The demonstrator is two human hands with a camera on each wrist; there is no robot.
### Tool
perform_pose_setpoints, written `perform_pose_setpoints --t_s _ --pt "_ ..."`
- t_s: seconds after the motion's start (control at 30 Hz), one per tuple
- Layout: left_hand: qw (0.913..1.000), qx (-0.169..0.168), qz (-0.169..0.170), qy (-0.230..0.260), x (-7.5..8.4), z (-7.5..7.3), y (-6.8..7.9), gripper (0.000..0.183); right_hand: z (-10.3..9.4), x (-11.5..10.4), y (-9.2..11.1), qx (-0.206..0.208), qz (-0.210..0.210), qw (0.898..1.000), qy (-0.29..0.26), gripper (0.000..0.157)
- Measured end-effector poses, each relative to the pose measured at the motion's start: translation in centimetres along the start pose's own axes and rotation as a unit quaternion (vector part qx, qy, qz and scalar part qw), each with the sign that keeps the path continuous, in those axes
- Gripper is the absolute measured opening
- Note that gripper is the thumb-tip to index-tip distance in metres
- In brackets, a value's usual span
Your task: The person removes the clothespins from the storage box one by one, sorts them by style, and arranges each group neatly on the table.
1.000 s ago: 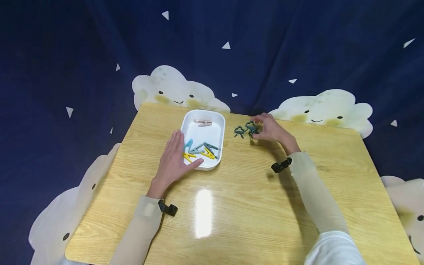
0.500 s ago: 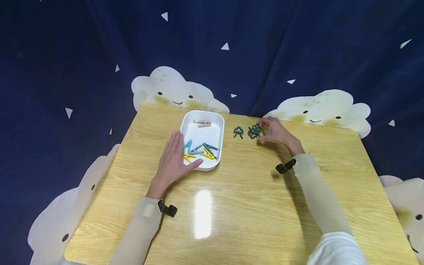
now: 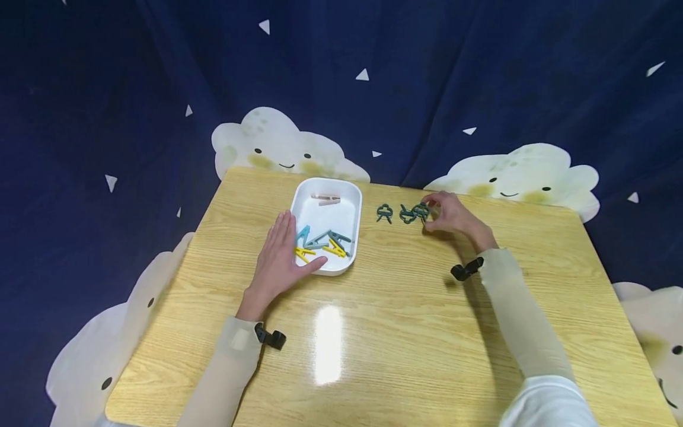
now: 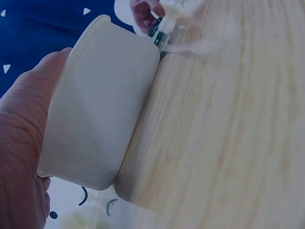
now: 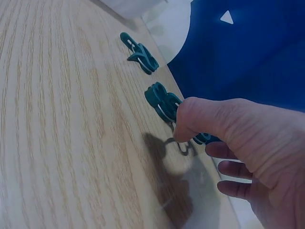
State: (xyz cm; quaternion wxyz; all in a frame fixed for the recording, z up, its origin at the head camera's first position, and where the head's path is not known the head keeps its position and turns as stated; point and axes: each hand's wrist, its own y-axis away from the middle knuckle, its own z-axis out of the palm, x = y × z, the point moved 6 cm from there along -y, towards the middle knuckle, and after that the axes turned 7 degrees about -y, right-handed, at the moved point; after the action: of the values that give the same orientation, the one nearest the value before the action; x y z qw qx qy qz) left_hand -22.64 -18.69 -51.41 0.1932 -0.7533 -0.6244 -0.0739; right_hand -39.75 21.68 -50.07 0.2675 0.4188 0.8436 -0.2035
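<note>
My left hand (image 3: 274,255) lies with straight fingers along the left wall of a white tray (image 3: 358,222), its thumb across the near corner. In the tray are a pink clothespin (image 3: 326,198) and several blue, grey and yellow ones. To the right, my right hand (image 3: 452,216) pinches a dark green clip (image 3: 421,209) between thumb and fingers, low over the table. Touching or overlapping it is a second green clip (image 3: 407,214). A third green clip (image 3: 384,212) lies apart, nearer the tray. In the right wrist view, the thumb partly hides the pinched clip.
A wooden table (image 3: 395,332) bears everything. Behind its far edge hangs a dark blue curtain (image 3: 320,71) with smiling white clouds. A bright reflection shows on the near part of the table.
My right hand has shifted to the right, drawing the pinched green clip along, so the clip cluster is more spread out. The left hand and tray have stayed still.
</note>
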Motion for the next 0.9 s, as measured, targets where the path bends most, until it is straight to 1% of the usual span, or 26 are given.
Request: perform_pose_setpoints --t_s 0.17,0.33,0.47,0.6,0.73,0.9 --pt "1.0000 -0.002 -0.002 0.006 0.0 -0.1 0.1 0.128 -0.1 0.6 0.2 -0.013 0.019 1.000 -0.002 0.063" --pt "1.0000 0.004 0.002 0.003 0.1 -0.2 0.1 0.128 -0.2 1.2 0.6 -0.027 0.041 0.999 -0.001 0.065" --pt "1.0000 0.005 0.005 0.002 0.1 -0.3 0.1 0.128 -0.1 2.0 0.8 -0.037 0.061 0.997 0.008 0.066" --pt "1.0000 0.001 0.003 0.001 0.1 -0.2 0.1 0.128 -0.1 2.5 0.8 -0.043 0.071 0.996 0.015 0.066" --pt "1.0000 0.001 0.003 0.001 0.1 -0.2 0.1 0.128 -0.1 2.6 0.8 -0.047 0.078 0.996 0.012 0.067" --pt "1.0000 0.002 0.002 0.000 0.0 -0.2 0.1 0.128 -0.2 2.1 0.9 -0.056 0.080 0.995 0.015 0.068"
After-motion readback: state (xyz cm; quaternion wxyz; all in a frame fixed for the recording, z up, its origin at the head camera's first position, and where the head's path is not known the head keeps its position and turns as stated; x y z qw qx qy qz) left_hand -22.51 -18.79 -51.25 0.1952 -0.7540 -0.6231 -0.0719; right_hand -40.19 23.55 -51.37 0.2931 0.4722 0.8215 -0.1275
